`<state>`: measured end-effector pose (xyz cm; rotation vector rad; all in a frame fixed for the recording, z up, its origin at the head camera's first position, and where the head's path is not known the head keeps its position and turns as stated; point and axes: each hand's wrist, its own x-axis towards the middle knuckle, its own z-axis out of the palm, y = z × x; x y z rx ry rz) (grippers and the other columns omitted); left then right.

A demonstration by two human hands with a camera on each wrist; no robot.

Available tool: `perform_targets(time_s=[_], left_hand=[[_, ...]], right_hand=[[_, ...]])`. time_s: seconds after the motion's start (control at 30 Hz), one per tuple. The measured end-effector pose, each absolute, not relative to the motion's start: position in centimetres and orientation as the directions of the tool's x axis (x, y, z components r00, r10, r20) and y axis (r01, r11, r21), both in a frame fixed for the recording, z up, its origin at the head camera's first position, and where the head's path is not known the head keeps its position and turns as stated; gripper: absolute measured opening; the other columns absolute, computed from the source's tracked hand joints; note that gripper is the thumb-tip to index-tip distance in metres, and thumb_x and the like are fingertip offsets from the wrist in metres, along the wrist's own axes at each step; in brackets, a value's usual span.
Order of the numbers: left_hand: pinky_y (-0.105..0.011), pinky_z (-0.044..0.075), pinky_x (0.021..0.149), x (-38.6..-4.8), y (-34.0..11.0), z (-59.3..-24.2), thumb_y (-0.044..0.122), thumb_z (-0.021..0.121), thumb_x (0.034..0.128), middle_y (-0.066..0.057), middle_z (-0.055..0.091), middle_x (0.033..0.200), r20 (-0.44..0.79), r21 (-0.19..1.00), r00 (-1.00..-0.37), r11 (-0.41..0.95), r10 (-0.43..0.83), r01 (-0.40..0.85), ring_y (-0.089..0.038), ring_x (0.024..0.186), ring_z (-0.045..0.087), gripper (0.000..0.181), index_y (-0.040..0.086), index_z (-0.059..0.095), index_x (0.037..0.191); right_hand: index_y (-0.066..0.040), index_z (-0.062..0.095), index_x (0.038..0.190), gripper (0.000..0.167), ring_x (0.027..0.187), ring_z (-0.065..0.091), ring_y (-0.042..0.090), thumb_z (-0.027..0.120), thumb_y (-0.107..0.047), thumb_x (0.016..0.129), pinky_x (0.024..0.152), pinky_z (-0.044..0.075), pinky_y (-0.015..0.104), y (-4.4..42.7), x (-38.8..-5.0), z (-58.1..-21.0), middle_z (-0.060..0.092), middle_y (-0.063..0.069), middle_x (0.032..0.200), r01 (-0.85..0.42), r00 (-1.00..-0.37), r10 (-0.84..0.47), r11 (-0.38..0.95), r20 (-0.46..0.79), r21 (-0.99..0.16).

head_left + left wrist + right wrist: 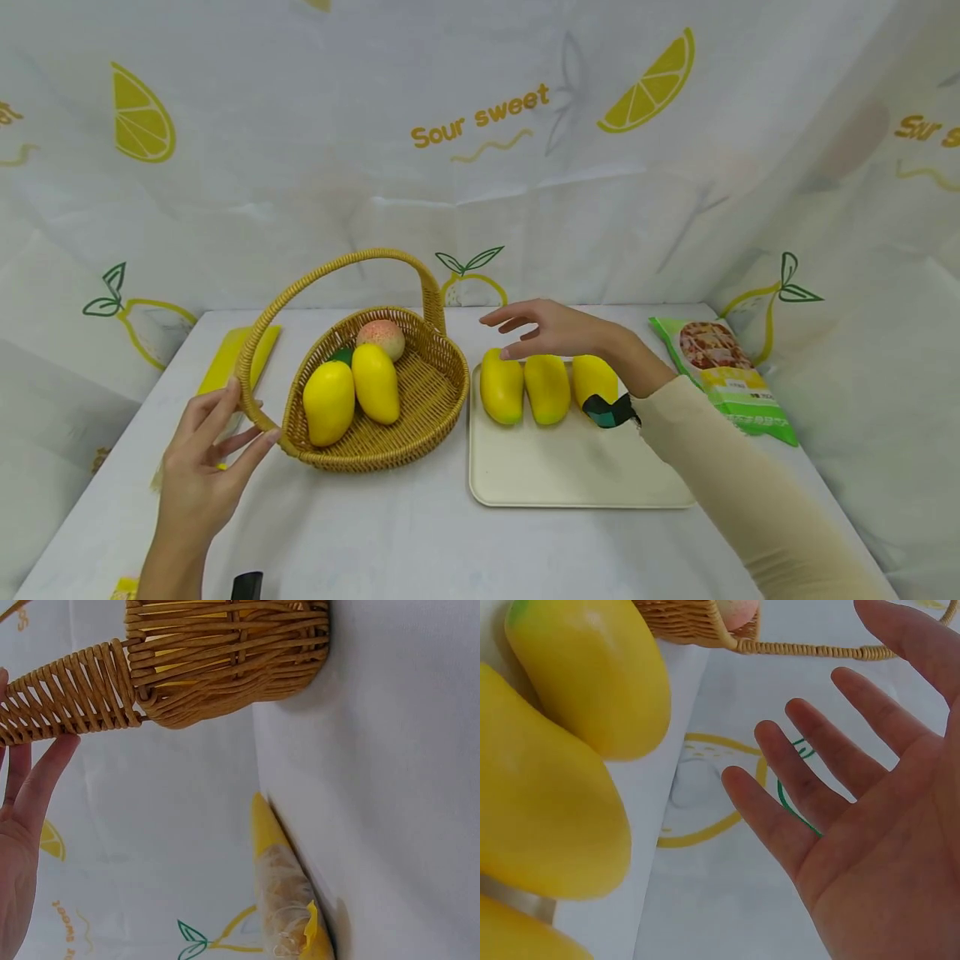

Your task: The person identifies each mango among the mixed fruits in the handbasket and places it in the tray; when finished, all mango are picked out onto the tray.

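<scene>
My left hand (198,454) holds the wicker basket (420,450) low on the left side of its handle (258,333), between thumb and fingers. Inside the basket lie two yellow mangoes (328,403), a peach (382,338) and a partly hidden green thing (342,356). Over the far edge of the cream tray (562,483), my right hand (551,327) hovers with its fingers spread and nothing in them. Three mangoes (547,389) sit in a row on that tray; my right wrist and its dark band partly cover the rightmost one (594,379).
A green snack bag (731,379) lies at the right, beyond the tray. Behind the basket handle, at the left, is a yellow package (232,358) with a clear part. A black object (247,585) shows at the near edge. A printed white curtain (480,200) encloses the table.
</scene>
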<state>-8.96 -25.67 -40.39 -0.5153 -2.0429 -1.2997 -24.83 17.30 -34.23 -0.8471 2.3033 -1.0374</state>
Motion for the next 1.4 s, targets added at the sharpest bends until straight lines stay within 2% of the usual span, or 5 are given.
perform_targets(time_s=[0.4, 0.77, 1.1, 1.27, 1.4], left_hand=[[-0.006, 0.056, 0.087, -9.0, -25.6, -40.4, 0.033, 0.075, 0.0802, 0.011, 0.056, 0.130, 0.698, 0.655, -0.715, 0.430, -0.030, 0.622, -0.002, 0.119, 0.058, 0.082, -0.009, 0.047, 0.144], [-0.006, 0.056, 0.088, -8.9, -25.6, -40.2, 0.021, 0.078, 0.0808, 0.011, 0.055, 0.132, 0.693, 0.657, -0.721, 0.433, -0.024, 0.617, -0.002, 0.119, 0.058, 0.077, -0.008, 0.046, 0.145], [-0.008, 0.057, 0.088, -8.9, -25.6, -40.3, 0.026, 0.077, 0.0808, 0.008, 0.055, 0.131, 0.702, 0.658, -0.712, 0.403, -0.023, 0.636, -0.004, 0.120, 0.058, 0.080, -0.009, 0.045, 0.145], [-0.008, 0.057, 0.088, -8.9, -25.6, -40.3, 0.025, 0.078, 0.0809, 0.008, 0.056, 0.131, 0.702, 0.660, -0.712, 0.395, -0.023, 0.638, -0.004, 0.120, 0.058, 0.080, -0.009, 0.045, 0.145], [-0.009, 0.058, 0.088, -9.0, -25.6, -40.3, 0.024, 0.078, 0.0810, 0.007, 0.056, 0.132, 0.702, 0.663, -0.711, 0.388, -0.026, 0.640, -0.005, 0.119, 0.058, 0.079, -0.009, 0.045, 0.145]], right_hand=[[-0.023, 0.050, 0.151, 0.066, 0.140, 0.053, 0.024, 0.077, -0.031, 0.091, 0.116, 0.052, 0.048, 14.0, -25.0, -33.6, 0.051, -0.004, 0.155, -0.380, -0.665, -0.734, 0.491, -0.138, -0.784], [-0.017, 0.049, 0.151, 0.071, 0.142, 0.050, 0.031, 0.079, -0.027, 0.089, 0.116, 0.052, 0.051, 10.5, -24.6, -32.8, 0.048, 0.004, 0.157, -0.413, -0.606, -0.789, 0.418, -0.098, -0.809], [-0.030, 0.051, 0.150, 0.071, 0.135, 0.051, 0.015, 0.081, -0.039, 0.086, 0.103, 0.058, 0.028, 7.8, -24.1, -32.7, 0.048, -0.007, 0.156, -0.493, -0.604, -0.793, 0.456, -0.086, -0.741], [-0.028, 0.049, 0.152, 0.073, 0.129, 0.051, 0.015, 0.081, -0.040, 0.087, 0.098, 0.060, 0.037, 6.9, -23.9, -32.8, 0.044, -0.005, 0.160, -0.533, -0.578, -0.814, 0.429, -0.056, -0.729], [-0.034, 0.049, 0.151, 0.073, 0.131, 0.050, 0.013, 0.082, -0.040, 0.086, 0.104, 0.056, 0.039, 6.3, -23.8, -32.7, 0.044, -0.006, 0.158, -0.528, -0.569, -0.821, 0.410, -0.049, -0.744]])
